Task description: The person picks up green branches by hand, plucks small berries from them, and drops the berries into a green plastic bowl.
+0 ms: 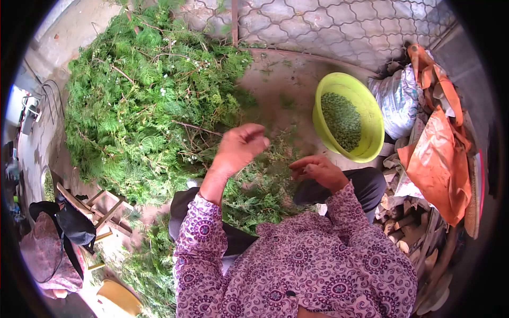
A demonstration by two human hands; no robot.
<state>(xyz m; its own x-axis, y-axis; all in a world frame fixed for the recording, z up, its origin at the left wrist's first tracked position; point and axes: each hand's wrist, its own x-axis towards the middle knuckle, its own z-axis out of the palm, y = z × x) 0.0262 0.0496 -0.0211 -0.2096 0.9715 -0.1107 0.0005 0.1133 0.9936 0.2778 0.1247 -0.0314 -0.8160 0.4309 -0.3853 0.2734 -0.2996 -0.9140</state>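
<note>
My left hand (pixel 241 150) is raised over the right edge of a big heap of green, feathery branches (pixel 143 106), its fingers curled in towards the thumb; what they hold, if anything, is too small to make out. To the right, above my knee, my right hand (pixel 321 170) has its fingers bent and close together, and nothing can be made out in them. The hands are apart. Loose sprigs (pixel 260 193) lie on the ground between my legs. A yellow-green basin (pixel 376 124) partly filled with small green berries (pixel 341 121) stands beyond my right hand.
Wire mesh (pixel 318 26) runs along the top. At the right are a white sack (pixel 397 100), an orange sheet (pixel 442 164) and stacked firewood (pixel 408 225). Another person (pixel 50 249) sits at lower left, near a wooden frame (pixel 108 212) and a yellow container (pixel 119 298).
</note>
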